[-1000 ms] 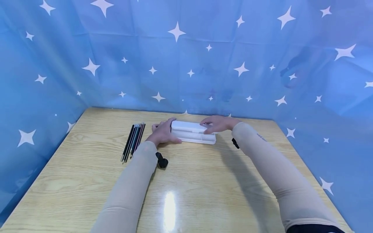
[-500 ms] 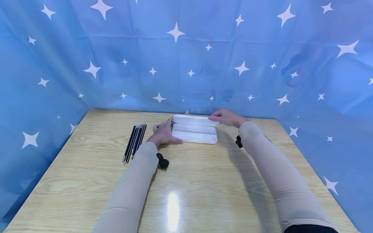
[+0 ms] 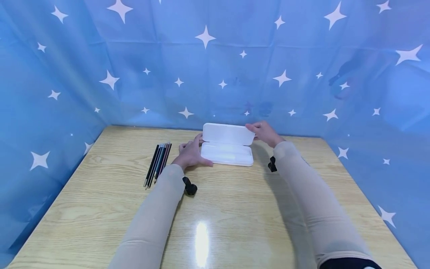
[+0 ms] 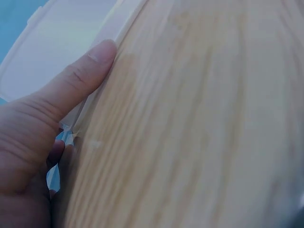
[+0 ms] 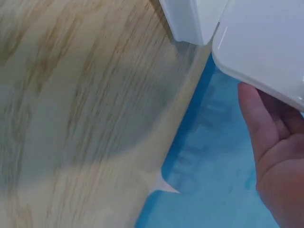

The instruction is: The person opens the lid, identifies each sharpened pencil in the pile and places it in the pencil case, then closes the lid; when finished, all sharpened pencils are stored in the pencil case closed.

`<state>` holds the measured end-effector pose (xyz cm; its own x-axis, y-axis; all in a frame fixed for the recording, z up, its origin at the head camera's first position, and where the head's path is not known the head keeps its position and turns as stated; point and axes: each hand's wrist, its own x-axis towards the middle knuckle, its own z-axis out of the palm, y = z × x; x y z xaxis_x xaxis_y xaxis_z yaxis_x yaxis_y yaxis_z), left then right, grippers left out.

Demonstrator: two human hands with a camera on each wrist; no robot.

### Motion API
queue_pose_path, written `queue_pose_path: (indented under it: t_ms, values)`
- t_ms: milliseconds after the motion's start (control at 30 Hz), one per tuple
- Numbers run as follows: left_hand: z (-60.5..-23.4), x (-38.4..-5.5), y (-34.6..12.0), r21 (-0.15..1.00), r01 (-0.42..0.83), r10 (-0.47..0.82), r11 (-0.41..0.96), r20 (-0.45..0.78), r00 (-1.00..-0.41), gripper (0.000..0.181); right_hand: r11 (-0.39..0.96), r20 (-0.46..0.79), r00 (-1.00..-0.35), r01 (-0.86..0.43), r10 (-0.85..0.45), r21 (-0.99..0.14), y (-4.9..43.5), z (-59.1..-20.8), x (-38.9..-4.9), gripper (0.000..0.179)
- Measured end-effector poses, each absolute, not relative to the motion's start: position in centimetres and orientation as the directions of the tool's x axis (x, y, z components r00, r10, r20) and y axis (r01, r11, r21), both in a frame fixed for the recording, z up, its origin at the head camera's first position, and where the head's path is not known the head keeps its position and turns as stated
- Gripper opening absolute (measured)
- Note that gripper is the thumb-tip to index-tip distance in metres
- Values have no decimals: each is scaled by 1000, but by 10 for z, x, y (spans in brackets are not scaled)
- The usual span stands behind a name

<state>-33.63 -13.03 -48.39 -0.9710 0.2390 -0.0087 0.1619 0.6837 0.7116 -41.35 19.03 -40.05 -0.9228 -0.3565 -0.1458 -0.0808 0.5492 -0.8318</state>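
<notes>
A white plastic pencil case [image 3: 227,155] lies on the table near its back edge, its lid [image 3: 228,133] raised on the hinge side and leaning back. My left hand [image 3: 191,154] grips the case's left end. In the left wrist view, the thumb [image 4: 85,71] presses along the front wall, while the fingers are mostly hidden. At the lid's right end, my right hand [image 3: 267,133] holds it between thumb and fingers. The right wrist view has the lid [image 5: 266,52] beside the base [image 5: 187,21], the fingers partly hidden behind it. The case's interior shows only white.
Several dark pencils [image 3: 158,164] lie side by side on the wooden table [image 3: 248,213], left of my left hand. A blue curtain [image 3: 221,101] with white stars hangs right behind the table's back edge and along both sides.
The lid has swung up and back from low over the base, raised by my right hand, which moved up and away. My left hand has kept its place at the case's left end.
</notes>
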Motion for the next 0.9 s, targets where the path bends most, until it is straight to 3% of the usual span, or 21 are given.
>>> queue_pose_path:
  t_ms: [233, 500, 900]
  values:
    - [-485, -336, -128, 715, 153, 231, 682, -12, -973, 140, 470, -204, -951, 75, -230, -880, 190, -404, -418, 60]
    - [-485, -337, -128, 709, 151, 222, 688, -8, -975, 142, 408, -229, -967, 164, -116, -898, 187, -412, -424, 55]
    - [-486, -335, -127, 705, 170, 216, 689, 23, -976, 146, 417, -198, -974, 134, -115, -899, 188, -409, -417, 60]
